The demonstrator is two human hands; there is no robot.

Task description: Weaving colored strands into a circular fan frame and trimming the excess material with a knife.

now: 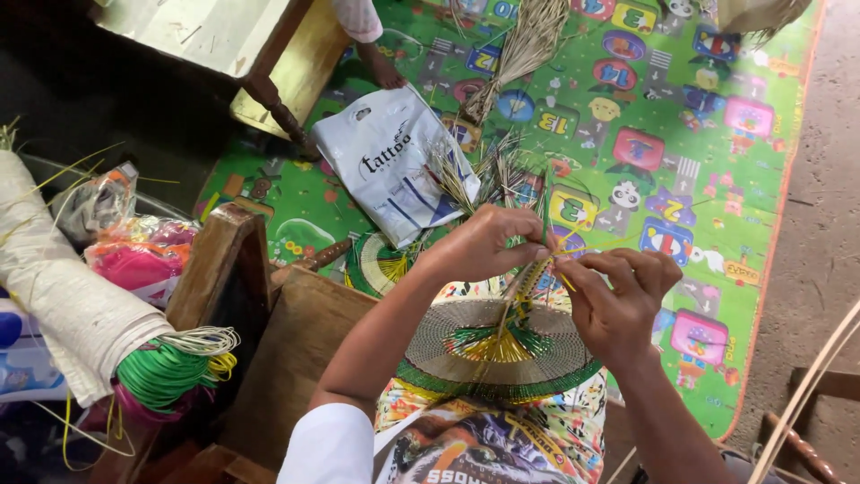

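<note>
Woven in rings of green, yellow and straw, a round basketry disc (502, 345) rested on the lap of a seated person, seen from a head-worn camera looking straight down, its centre a tuft of green and yellow strands. Above its far rim, both hands worked at a thin coil of straw fibres (527, 278) that rose from the disc. The left hand (484, 242) was curled nearly shut, its fingertips pinched on the fibres at the top of the coil, while the right hand (620, 300) was closed just as tightly, thumb and forefinger gripping a yellow strand (566, 254) that ran across to the left hand's fingertips. A bundle of loose dry straw (488, 175) fanned out just beyond the left hand, over a bright green children's play mat (708, 134) printed with coloured tiles. On the mat lay a white plastic bag (385, 161), a second, smaller green woven disc (376, 264) beside it, and a longer sheaf of straw (524, 49) farther off. To the left, a wooden stool (228, 278) stood beside a roll of white cloth (63, 296), hanks of green plastic cord (161, 372) and a bag of pink material (139, 260).
</note>
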